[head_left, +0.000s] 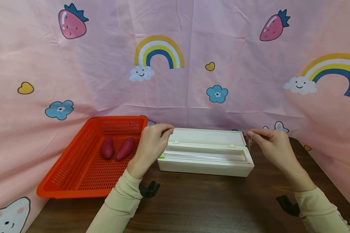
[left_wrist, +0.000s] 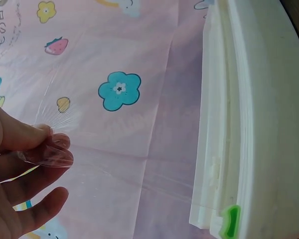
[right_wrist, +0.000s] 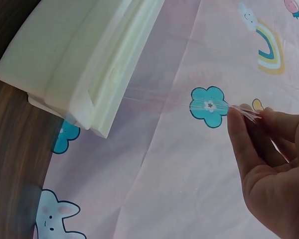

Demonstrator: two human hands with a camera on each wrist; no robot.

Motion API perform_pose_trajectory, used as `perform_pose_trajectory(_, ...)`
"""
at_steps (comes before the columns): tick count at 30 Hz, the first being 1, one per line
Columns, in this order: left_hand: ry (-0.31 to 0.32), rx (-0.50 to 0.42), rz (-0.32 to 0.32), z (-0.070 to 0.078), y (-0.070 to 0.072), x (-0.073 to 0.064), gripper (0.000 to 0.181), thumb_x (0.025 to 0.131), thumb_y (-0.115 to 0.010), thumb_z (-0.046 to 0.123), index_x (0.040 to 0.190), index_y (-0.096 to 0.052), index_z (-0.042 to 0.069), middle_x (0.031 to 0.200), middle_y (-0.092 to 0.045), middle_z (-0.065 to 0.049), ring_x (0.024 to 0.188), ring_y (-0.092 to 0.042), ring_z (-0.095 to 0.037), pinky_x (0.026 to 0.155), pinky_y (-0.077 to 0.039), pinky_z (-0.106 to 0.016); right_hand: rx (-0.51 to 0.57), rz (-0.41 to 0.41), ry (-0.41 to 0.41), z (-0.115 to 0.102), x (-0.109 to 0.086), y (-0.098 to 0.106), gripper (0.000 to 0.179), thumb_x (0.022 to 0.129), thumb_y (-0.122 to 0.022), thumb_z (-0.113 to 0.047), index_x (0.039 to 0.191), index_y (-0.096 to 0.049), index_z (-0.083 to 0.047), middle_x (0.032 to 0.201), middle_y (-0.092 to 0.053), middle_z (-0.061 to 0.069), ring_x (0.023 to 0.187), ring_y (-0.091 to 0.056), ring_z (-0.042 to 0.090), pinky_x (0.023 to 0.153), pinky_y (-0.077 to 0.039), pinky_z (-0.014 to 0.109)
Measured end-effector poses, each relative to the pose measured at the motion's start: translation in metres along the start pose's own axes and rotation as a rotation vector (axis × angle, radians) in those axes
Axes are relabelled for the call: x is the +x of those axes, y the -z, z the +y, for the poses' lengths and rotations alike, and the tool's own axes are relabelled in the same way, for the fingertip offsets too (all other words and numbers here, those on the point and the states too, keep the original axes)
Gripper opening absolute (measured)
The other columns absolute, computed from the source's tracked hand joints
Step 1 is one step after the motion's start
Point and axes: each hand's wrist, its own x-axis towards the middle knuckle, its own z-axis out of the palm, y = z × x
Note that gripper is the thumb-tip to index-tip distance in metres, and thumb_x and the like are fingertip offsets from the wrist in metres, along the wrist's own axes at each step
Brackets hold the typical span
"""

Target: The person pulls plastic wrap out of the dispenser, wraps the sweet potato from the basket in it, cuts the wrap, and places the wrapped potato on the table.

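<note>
A white cling film dispenser box [head_left: 205,168] stands on the table with its lid [head_left: 207,136] raised and a roll of film [head_left: 204,156] inside. My left hand [head_left: 154,142] is above its left end, pinching a corner of clear cling film [left_wrist: 50,154] between thumb and fingers. Over the right end, my right hand [head_left: 275,142] pinches the other side of the film, bunched into thin strands [right_wrist: 246,112]. The film stretches from both hands toward the box and is hardly visible. A green slide cutter [left_wrist: 231,222] sits at the box's left end.
Left of the box, an orange plastic basket [head_left: 73,194] holds two purple sweet potatoes [head_left: 126,148]. All stands on a dark wooden table [head_left: 204,204]. A pink patterned cloth [head_left: 110,64] hangs behind and along the sides.
</note>
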Motion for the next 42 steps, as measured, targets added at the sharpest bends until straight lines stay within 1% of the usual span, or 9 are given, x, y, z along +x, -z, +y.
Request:
perform_pose_trajectory(4, -0.002, -0.005, 0.001, 0.002, 0.002, 0.001, 0.013, 0.095, -0.069, 0.008, 0.098, -0.080, 0.004, 0.093, -0.079, -0.009, 0.078, -0.073, -0.021, 0.075, -0.060, -0.040, 0.004, -0.005, 0.009, 0.000, 0.001, 0.001, 0.028, 0.100, -0.067, -0.031, 0.108, -0.081, -0.008, 0.094, -0.079, 0.011, 0.076, -0.057, -0.009, 0.060, -0.044, 0.017)
perform_pose_trajectory(10, -0.001, -0.007, -0.004, 0.004, 0.005, 0.003, 0.013, 0.095, -0.068, 0.008, 0.099, -0.080, 0.004, 0.095, -0.079, -0.009, 0.076, -0.072, -0.020, 0.074, -0.059, -0.040, 0.020, -0.002, 0.025, 0.000, 0.002, 0.003, 0.027, 0.099, -0.067, -0.032, 0.107, -0.081, -0.010, 0.095, -0.079, 0.010, 0.080, -0.058, -0.013, 0.064, -0.044, 0.014)
perform_pose_trajectory(13, -0.004, 0.004, -0.003, 0.005, 0.007, 0.005, 0.013, 0.095, -0.069, 0.009, 0.099, -0.081, 0.005, 0.095, -0.079, -0.009, 0.078, -0.073, -0.021, 0.076, -0.059, -0.040, 0.018, 0.006, 0.034, -0.001, 0.003, 0.005, 0.025, 0.099, -0.068, -0.031, 0.106, -0.081, -0.011, 0.094, -0.079, 0.009, 0.081, -0.058, -0.014, 0.064, -0.044, 0.013)
perform_pose_trajectory(17, -0.019, 0.019, 0.001, 0.005, 0.008, 0.007, 0.013, 0.095, -0.069, 0.009, 0.099, -0.081, 0.005, 0.095, -0.079, -0.009, 0.081, -0.074, -0.021, 0.077, -0.059, -0.042, 0.008, 0.001, 0.023, -0.003, 0.005, 0.008, 0.027, 0.099, -0.067, -0.033, 0.107, -0.081, -0.012, 0.094, -0.080, 0.009, 0.077, -0.056, -0.011, 0.059, -0.042, 0.018)
perform_pose_trajectory(21, -0.026, 0.026, 0.004, 0.006, 0.010, 0.008, 0.013, 0.095, -0.069, 0.009, 0.099, -0.081, 0.006, 0.095, -0.079, -0.008, 0.080, -0.074, -0.021, 0.078, -0.059, -0.042, 0.004, 0.000, 0.013, -0.005, 0.006, 0.010, 0.028, 0.099, -0.067, -0.034, 0.107, -0.081, -0.011, 0.095, -0.079, 0.010, 0.076, -0.056, -0.009, 0.058, -0.041, 0.019)
perform_pose_trajectory(29, -0.031, 0.022, 0.009, 0.009, 0.012, 0.012, 0.012, 0.094, -0.070, 0.009, 0.098, -0.081, 0.006, 0.093, -0.079, -0.007, 0.076, -0.072, -0.019, 0.075, -0.059, -0.041, 0.006, 0.005, 0.019, -0.006, 0.007, 0.013, 0.027, 0.098, -0.068, -0.035, 0.105, -0.082, -0.012, 0.091, -0.079, 0.010, 0.076, -0.059, -0.011, 0.060, -0.044, 0.017)
perform_pose_trajectory(34, -0.033, 0.030, 0.014, 0.012, 0.015, 0.013, 0.012, 0.094, -0.070, 0.009, 0.099, -0.081, 0.007, 0.095, -0.079, -0.008, 0.081, -0.074, -0.021, 0.077, -0.059, -0.042, 0.013, 0.019, 0.041, -0.006, 0.008, 0.015, 0.024, 0.098, -0.069, -0.032, 0.105, -0.082, -0.012, 0.090, -0.079, 0.011, 0.076, -0.059, -0.015, 0.061, -0.045, 0.014)
perform_pose_trajectory(38, -0.050, 0.039, 0.020, 0.013, 0.016, 0.013, 0.013, 0.094, -0.070, 0.009, 0.099, -0.081, 0.006, 0.096, -0.079, -0.009, 0.085, -0.075, -0.022, 0.079, -0.059, -0.043, 0.020, 0.022, 0.053, -0.008, 0.007, 0.017, 0.024, 0.098, -0.069, -0.030, 0.106, -0.081, -0.012, 0.092, -0.079, 0.012, 0.076, -0.062, -0.013, 0.061, -0.045, 0.014)
perform_pose_trajectory(42, -0.074, 0.041, 0.032, 0.014, 0.017, 0.014, 0.012, 0.093, -0.070, 0.008, 0.098, -0.081, 0.004, 0.096, -0.079, -0.010, 0.085, -0.075, -0.023, 0.079, -0.058, -0.043, 0.024, 0.019, 0.047, -0.010, 0.006, 0.019, 0.024, 0.099, -0.068, -0.031, 0.106, -0.081, -0.011, 0.091, -0.079, 0.012, 0.076, -0.062, -0.013, 0.061, -0.045, 0.014)
